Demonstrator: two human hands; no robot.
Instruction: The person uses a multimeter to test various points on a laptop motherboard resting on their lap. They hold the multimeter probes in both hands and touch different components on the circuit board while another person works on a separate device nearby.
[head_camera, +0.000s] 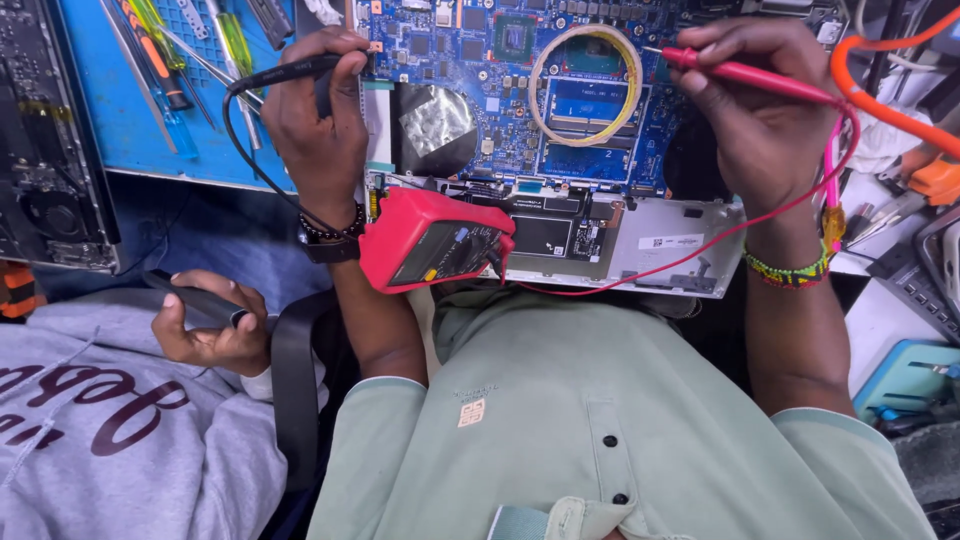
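While closed on probes: left hand (318, 120) black probe (290, 70), right hand (765, 110) red probe (745, 73).

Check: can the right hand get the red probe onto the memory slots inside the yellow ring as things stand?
Probably yes. The right hand holds the red probe with its tip at the yellow ring's edge, and nothing lies over the memory slots.

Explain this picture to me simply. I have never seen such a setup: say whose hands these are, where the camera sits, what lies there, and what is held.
The camera sits on a person's head, looking down at their own two hands. The left hand holds a black probe; the right hand holds a red probe. Both probes reach over a blue circuit board in an opened laptop. A red meter rests at its near edge. Screwdrivers lie on a blue mat. Lower left, another person's hand holds a dark object.
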